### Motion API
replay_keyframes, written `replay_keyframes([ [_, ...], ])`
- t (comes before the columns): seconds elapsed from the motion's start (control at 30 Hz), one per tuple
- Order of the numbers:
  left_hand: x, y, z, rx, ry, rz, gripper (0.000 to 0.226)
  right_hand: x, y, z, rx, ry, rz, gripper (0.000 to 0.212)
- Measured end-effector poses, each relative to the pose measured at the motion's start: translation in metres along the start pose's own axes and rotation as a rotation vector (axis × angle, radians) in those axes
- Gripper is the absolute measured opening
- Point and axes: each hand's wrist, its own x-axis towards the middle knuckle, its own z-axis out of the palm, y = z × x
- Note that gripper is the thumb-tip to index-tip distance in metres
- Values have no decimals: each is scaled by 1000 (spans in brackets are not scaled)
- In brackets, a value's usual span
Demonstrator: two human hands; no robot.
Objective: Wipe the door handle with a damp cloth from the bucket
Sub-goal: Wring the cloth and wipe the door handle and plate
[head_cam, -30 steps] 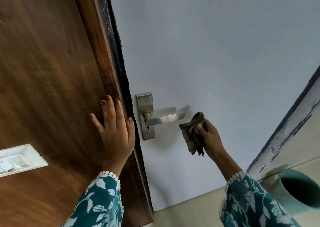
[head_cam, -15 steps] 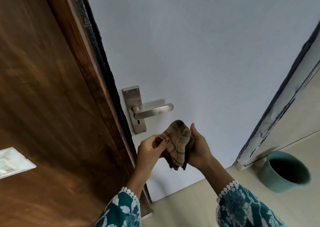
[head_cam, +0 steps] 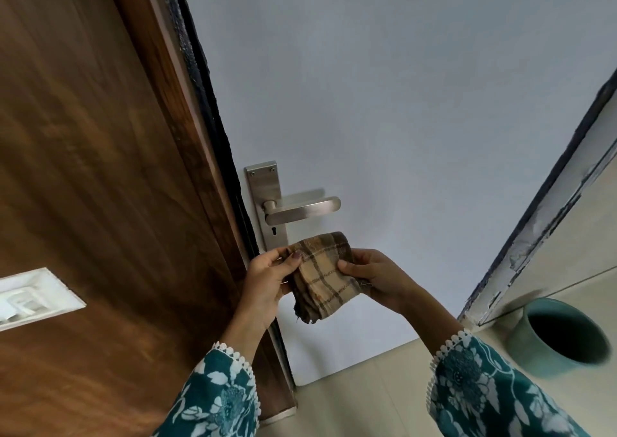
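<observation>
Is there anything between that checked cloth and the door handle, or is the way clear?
Nothing visible is in the way. The cloth, held between the left hand and right hand, sits just below the door handle, with only bare white door between them.

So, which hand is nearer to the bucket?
Right. The right hand grips the cloth on the side toward the bucket; the left hand grips its far side.

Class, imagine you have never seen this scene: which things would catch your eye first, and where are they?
First the checked cloth, held between the left hand and right hand at centre. Just above it is the steel door handle on the pale door. A teal bucket stands on the floor at lower right.
</observation>
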Motion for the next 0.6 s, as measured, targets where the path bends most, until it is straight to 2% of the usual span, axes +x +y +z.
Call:
replay_keyframes([
  [0.13, -1, 11, 1, -13, 2, 76, 16, 2, -16, 9, -166, 95, -125, 20],
  [0.2, -2, 20, 0, 52, 31, 173, 22, 2, -26, 12, -206, 207, -185, 16],
  [0.27, -6, 29, -4, 160, 95, 334, 23, 2, -37, 13, -213, 396, -297, 15],
  [0.33, -12, 37, -9, 274, 179, 572, 22, -1, -50, 19, -243, 608, -440, 12],
  [0.4, -18, 44, -16, 389, 271, 819, 21, -4, -63, 32, -325, 786, -633, 8],
  [0.43, -18, 48, -20, 436, 313, 916, 21, -4, -70, 41, -422, 836, -760, 13],
  [0.47, -18, 51, -22, 473, 351, 988, 22, 1, -76, 49, -561, 839, -896, 18],
  [0.53, -15, 58, -29, 535, 403, 1083, 22, 21, -77, 63, -894, 656, -1088, 24],
  [0.6, -11, 63, -34, 614, 435, 1159, 21, 44, -57, 70, -1223, 486, -1066, 28],
])
